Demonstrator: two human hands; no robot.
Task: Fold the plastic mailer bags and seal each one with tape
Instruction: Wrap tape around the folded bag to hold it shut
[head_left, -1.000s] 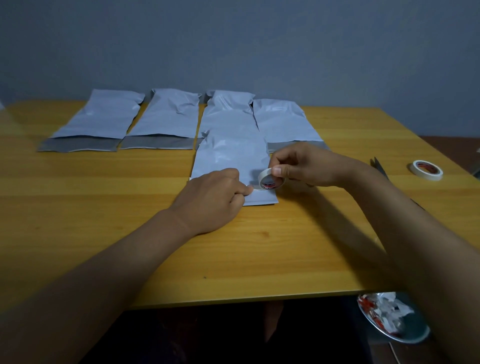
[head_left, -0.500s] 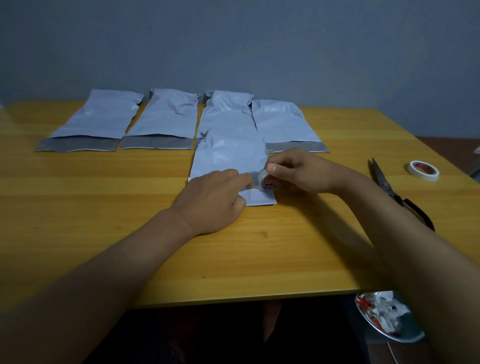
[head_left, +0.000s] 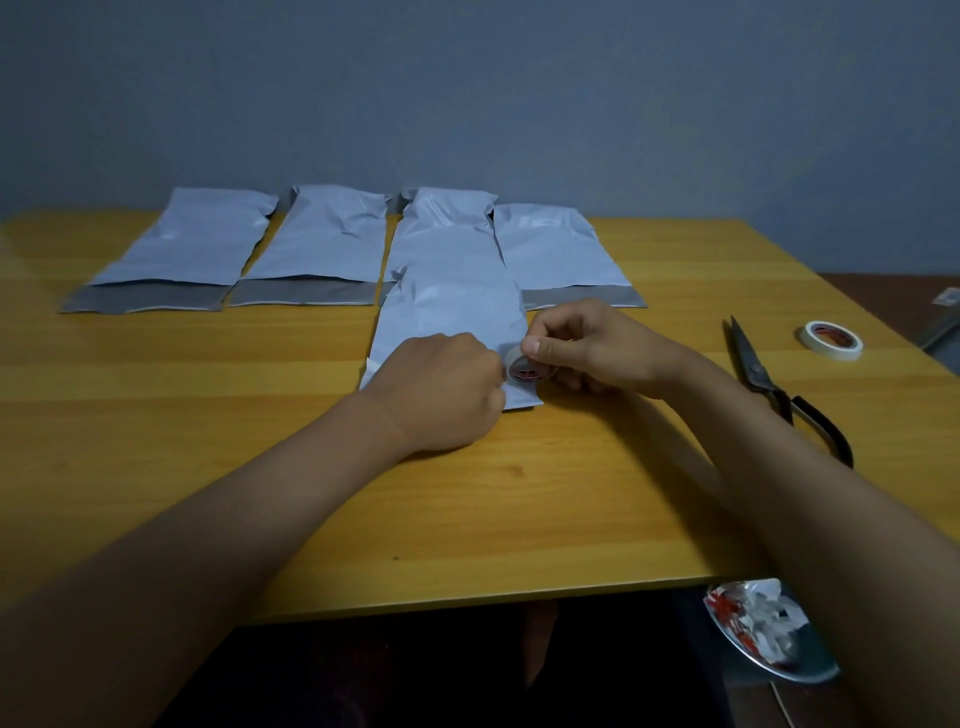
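Taping the folded mailer (head_left: 452, 322) at frame centre is the step in hand, I judge: it lies flat on the table (head_left: 519, 493), in front of four unfolded mailers (head_left: 322, 244) lined up across the upper left and middle. My left hand (head_left: 441, 389) rests on the mailer's lower part, knuckles up and fingers curled under; whether they pinch a tape end is hidden, so I cannot tell. Just to its right, my right hand (head_left: 587, 348) pinches the small tape roll (head_left: 524, 369) between thumb and curled fingers, the roll standing on edge against the mailer's lower right. Next, probably, I draw tape across the fold, press it flat and cut it; the scissors (head_left: 763, 374) lie at right, near a spare roll (head_left: 831, 340).
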